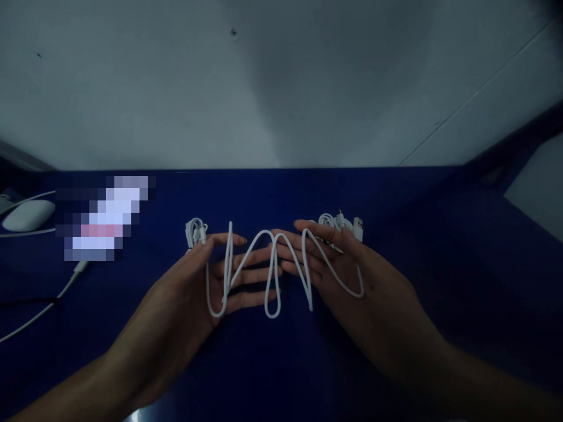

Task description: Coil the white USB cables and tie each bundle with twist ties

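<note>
A white USB cable point(272, 275) lies in zigzag loops across and between my two hands. My left hand point(185, 305) comes in from the left, palm facing up and inward, its fingers stretched out under the loops and its thumb apart. From the other side my right hand point(360, 293) mirrors it, fingers extended and meeting the left fingertips near the middle. Neither hand is closed around the cable. Just beyond the left thumb sits a coiled white cable bundle point(196, 231). Behind the right hand is another white cable bundle point(328, 221), with a USB plug point(358, 227) beside it, partly hidden.
The dark blue tabletop point(272, 375) runs back to a pale wall point(176, 88). To the left lies a blurred-out phone point(109, 217) with a white cord point(57, 299) plugged in. A white rounded object point(30, 215), perhaps a mouse, is at the far left.
</note>
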Tool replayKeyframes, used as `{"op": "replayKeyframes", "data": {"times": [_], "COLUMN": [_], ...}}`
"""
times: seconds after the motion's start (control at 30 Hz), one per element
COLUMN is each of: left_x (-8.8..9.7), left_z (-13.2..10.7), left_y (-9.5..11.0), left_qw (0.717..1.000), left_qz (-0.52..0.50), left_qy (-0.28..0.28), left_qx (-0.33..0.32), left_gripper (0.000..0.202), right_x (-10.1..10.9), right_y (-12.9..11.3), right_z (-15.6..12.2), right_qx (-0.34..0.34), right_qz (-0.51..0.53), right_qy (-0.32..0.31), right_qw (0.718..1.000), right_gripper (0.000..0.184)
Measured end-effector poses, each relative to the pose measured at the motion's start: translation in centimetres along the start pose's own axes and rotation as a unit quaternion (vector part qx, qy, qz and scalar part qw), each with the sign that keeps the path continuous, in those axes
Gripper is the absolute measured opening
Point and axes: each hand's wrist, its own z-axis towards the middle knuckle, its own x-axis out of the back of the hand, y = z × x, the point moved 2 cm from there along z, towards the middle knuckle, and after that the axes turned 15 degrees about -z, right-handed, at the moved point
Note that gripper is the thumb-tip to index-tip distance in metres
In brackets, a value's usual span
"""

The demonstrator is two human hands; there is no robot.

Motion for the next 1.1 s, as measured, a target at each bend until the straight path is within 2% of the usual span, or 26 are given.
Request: {"op": "replayKeyframes", "data": {"times": [0.1, 0.23, 0.37, 0.53, 0.7, 0.9, 1.0, 1.1], "left_x": [-0.1, -0.6, -0.9, 0.0, 0.5, -0.5, -0.2, 0.1], "left_z": [0.0, -0.1, -0.2, -0.2, -0.4, -0.4, -0.3, -0.4], "left_y": [0.0, 0.2, 0.1, -0.2, 0.1, 0.0, -0.5, -0.9], "left_qw": [1.000, 0.999, 0.998, 0.997, 0.996, 0.995, 0.994, 0.991], "left_qz": [-0.006, -0.018, -0.036, -0.048, -0.043, -0.017, -0.012, -0.018], "left_qy": [-0.005, 0.029, 0.019, 0.037, 0.041, -0.055, -0.075, -0.100], "left_qx": [-0.005, 0.015, 0.039, 0.055, 0.063, 0.076, 0.080, 0.083], "left_gripper": [0.029, 0.032, 0.036, 0.038, 0.030, 0.042, 0.043, 0.044], "right_x": [-0.2, 0.0, 0.1, -0.1, -0.2, -0.4, -0.3, -0.1], "right_y": [-0.2, -0.2, 0.0, 0.0, -0.4, -1.1, -1.1, -0.7], "right_z": [-0.1, -0.1, -0.1, -0.1, -0.1, -0.2, -0.5, -0.9], "right_qx": [0.000, 0.009, 0.012, 0.014, 0.019, 0.047, 0.066, 0.105], "right_qz": [0.025, 0.015, 0.029, 0.036, -0.021, -0.097, -0.127, -0.209], "right_qy": [-0.019, -0.022, -0.030, -0.037, -0.031, -0.033, -0.048, -0.070], "right_qw": [1.000, 1.000, 0.999, 0.999, 0.999, 0.994, 0.989, 0.970], "right_gripper": [0.031, 0.028, 0.031, 0.032, 0.039, 0.030, 0.024, 0.032]}}
